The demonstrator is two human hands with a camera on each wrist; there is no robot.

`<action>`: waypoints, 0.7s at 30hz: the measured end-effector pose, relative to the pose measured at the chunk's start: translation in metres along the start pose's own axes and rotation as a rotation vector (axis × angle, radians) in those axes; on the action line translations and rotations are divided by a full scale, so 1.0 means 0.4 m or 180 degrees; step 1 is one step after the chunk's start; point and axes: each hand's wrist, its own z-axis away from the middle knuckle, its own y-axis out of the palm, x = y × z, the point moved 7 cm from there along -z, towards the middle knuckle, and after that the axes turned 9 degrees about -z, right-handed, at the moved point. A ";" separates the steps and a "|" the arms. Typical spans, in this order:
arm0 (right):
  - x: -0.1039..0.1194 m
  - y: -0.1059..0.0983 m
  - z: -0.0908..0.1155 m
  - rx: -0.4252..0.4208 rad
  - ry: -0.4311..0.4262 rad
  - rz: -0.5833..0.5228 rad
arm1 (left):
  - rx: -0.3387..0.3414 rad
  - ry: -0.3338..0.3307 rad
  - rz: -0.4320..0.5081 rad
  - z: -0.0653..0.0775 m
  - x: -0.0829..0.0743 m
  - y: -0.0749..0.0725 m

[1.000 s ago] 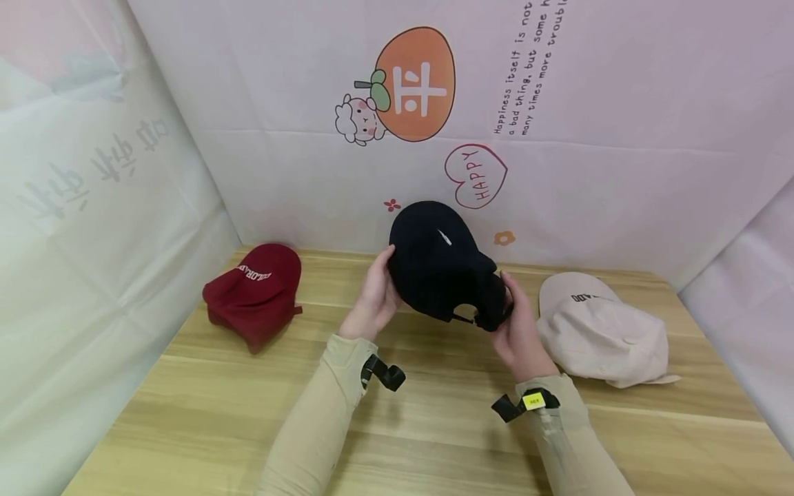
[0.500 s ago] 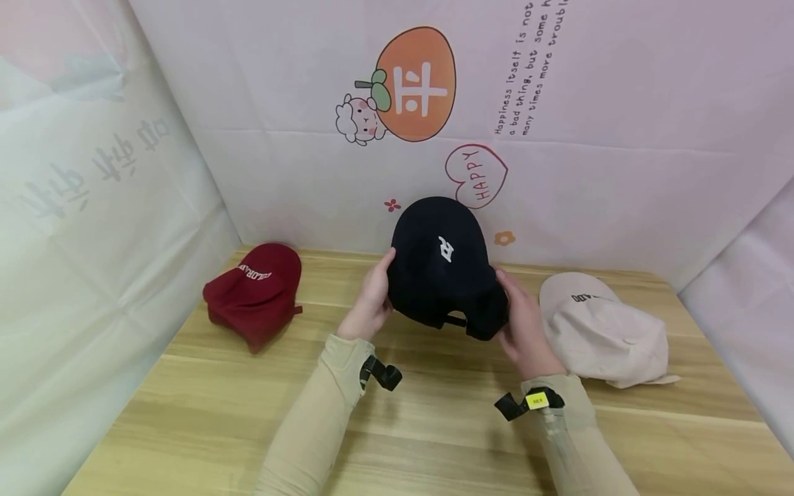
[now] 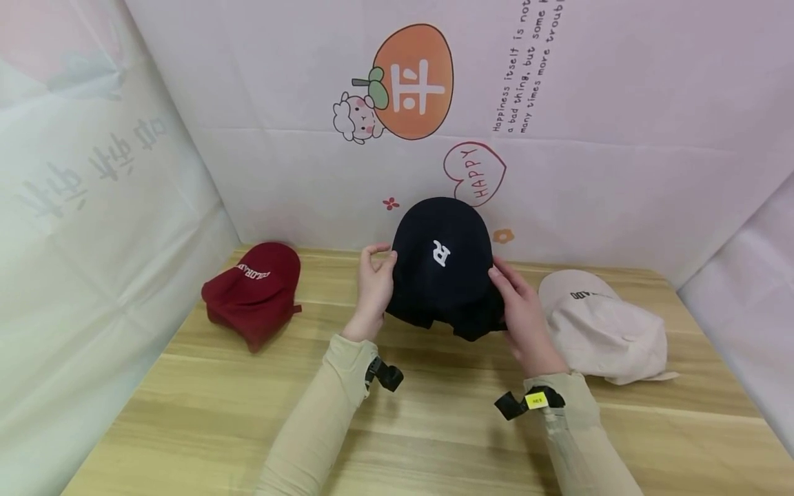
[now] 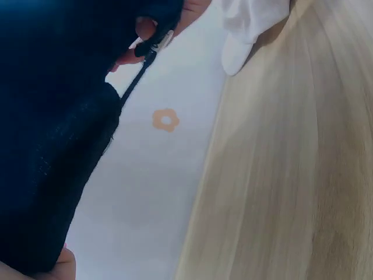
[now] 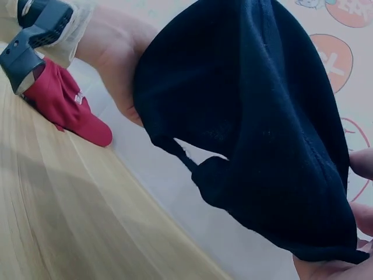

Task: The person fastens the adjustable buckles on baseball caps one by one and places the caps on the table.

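Note:
A black baseball cap (image 3: 443, 275) with a white letter R hangs above the table between my two hands. My left hand (image 3: 375, 289) grips its left edge, thumb on the near side and the index finger bent. On the opposite side my right hand (image 3: 524, 313) pinches the cap near the brim, its thumb and index finger on the outside. In the right wrist view the black cap (image 5: 245, 128) shows its strap and the opening at the back. The left wrist view has the cap (image 4: 52, 116) filling the left side, its back strap crossing toward the right hand's fingers.
A dark red cap (image 3: 254, 293) lies on the wooden table (image 3: 422, 427) to the left. At the right, beside my right hand, is a beige cap (image 3: 604, 327). A white printed cloth wall (image 3: 298, 186) stands behind the table's far edge.
The black cap has turned and tilted, bringing its white letter fully into view. My left fingers have shifted upward along the edge; the right hand has moved its grip toward the brim.

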 end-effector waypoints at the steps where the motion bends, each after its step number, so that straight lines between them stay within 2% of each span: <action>1: 0.002 0.000 -0.001 -0.0013 -0.0034 0.0060 | -0.0035 0.0032 0.0019 -0.001 -0.001 -0.002; 4: 0.007 0.001 -0.001 -0.0054 -0.0108 0.0203 | -0.0068 0.0108 0.0065 -0.003 -0.003 -0.006; 6: 0.012 -0.004 0.000 -0.0117 -0.0153 0.0305 | -0.0015 0.0121 0.0055 -0.003 -0.003 -0.007; 12: 0.036 -0.021 0.006 -0.0230 -0.0222 0.0428 | 0.0368 -0.0016 0.0041 -0.001 -0.002 0.009; 16: 0.051 -0.025 0.013 -0.0216 -0.0217 0.0651 | 0.0603 -0.0145 0.0096 0.009 0.000 0.026; 21: 0.065 -0.025 0.020 -0.0151 -0.0182 0.0983 | 0.0814 -0.0050 -0.0192 0.023 0.004 0.044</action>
